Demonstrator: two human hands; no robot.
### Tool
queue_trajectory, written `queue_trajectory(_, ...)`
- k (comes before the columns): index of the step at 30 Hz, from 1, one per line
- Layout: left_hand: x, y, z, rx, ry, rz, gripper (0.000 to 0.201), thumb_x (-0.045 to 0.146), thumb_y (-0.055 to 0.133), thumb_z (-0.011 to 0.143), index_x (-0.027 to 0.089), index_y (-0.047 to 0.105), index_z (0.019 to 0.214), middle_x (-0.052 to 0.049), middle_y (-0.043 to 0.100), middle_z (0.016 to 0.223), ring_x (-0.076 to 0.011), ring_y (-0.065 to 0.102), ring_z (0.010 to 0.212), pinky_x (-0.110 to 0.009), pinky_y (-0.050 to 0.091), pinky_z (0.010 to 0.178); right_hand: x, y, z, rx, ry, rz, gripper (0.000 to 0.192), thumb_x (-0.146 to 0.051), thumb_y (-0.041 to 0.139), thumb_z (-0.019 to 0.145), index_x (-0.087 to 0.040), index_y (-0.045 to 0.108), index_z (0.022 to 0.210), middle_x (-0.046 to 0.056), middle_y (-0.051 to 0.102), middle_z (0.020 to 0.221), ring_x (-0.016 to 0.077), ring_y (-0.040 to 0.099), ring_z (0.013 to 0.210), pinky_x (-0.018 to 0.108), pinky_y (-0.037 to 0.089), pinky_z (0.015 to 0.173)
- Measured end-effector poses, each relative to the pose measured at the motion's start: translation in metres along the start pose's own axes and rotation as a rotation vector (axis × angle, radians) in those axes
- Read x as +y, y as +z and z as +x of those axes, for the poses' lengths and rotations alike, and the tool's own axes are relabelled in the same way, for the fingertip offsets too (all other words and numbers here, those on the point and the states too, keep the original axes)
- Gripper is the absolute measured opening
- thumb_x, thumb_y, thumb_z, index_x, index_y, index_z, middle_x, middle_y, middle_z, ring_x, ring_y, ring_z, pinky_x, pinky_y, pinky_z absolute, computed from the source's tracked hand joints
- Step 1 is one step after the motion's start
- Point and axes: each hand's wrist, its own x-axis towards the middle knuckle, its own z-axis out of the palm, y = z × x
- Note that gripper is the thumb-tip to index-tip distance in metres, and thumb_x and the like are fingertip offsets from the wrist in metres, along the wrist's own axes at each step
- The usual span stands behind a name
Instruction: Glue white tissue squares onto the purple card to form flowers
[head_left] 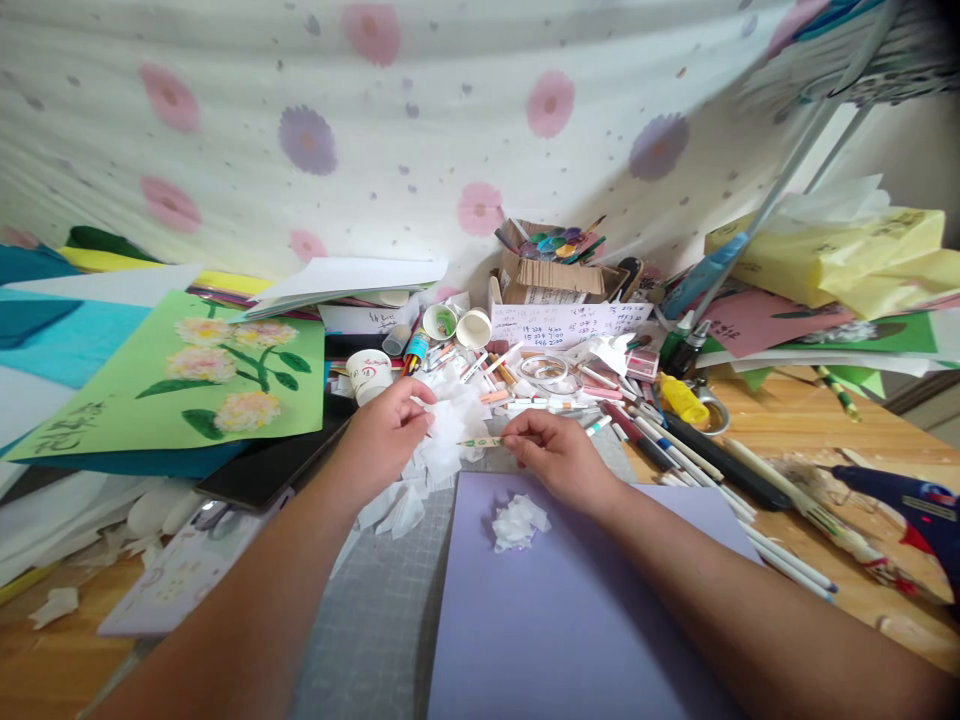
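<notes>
Purple card (pixel 600 620) lies on a grey mat (pixel 360 640), bearing a crumpled tissue cluster (pixel 520 522) near its far edge. Just beyond that edge, the right hand (pixel 555 455) pinches a slim tube (pixel 481 442) with green lettering between thumb and fingers, its narrow end pointing left at loose tissue pieces (pixel 450 430). The left hand (pixel 386 435) is bent at those pieces, thumb and forefinger slightly curled; I cannot tell whether they grip any tissue.

My reading of the step in hand is bringing the tube's tip and the tissue together. For that, keep the right-hand pinch light and the tube low, nearly level, so the tip can be steered finely. Let the left hand lift just 1 piece by its edge, since thin tissue would likely crease or tear under a hard squeeze. Hold the right forearm clear of the cluster: it sits close below the wrist and could be flattened.
</notes>
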Motion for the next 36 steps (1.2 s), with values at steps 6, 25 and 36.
queue_trajectory(6,0.0,0.002,0.0,-0.053,0.02,-0.135,0.006,0.026,0.051,0.077,0.022,0.051,0.082,0.006,0.049,0.06,-0.011,0.046,0.054,-0.021,0.033,0.053,0.0,0.0,0.0,0.014,0.007,0.006,0.01,-0.026,0.054,0.077,-0.018,0.058,0.076,-0.001,0.057,0.065,0.0117,0.052,0.056,0.024,0.043,0.054)
queue_trajectory(25,0.004,0.001,0.001,-0.004,0.229,0.199,0.012,0.029,0.058,0.075,0.019,0.063,0.07,-0.002,0.056,0.09,-0.0188,0.055,0.09,-0.032,0.041,0.084,-0.004,-0.001,0.0,0.107,0.01,0.063,0.01,-0.028,0.056,0.077,-0.018,0.059,0.077,-0.002,0.056,0.062,0.0116,0.051,0.055,0.024,0.041,0.053)
queue_trajectory(36,0.021,-0.004,-0.012,-0.119,0.137,-0.012,0.015,0.033,0.056,0.081,0.019,0.06,0.075,0.003,0.056,0.072,-0.0127,0.051,0.068,-0.024,0.038,0.063,-0.001,-0.004,0.004,0.221,0.017,0.139,0.011,-0.029,0.057,0.075,-0.018,0.057,0.077,-0.001,0.058,0.063,0.0141,0.058,0.06,0.027,0.044,0.058)
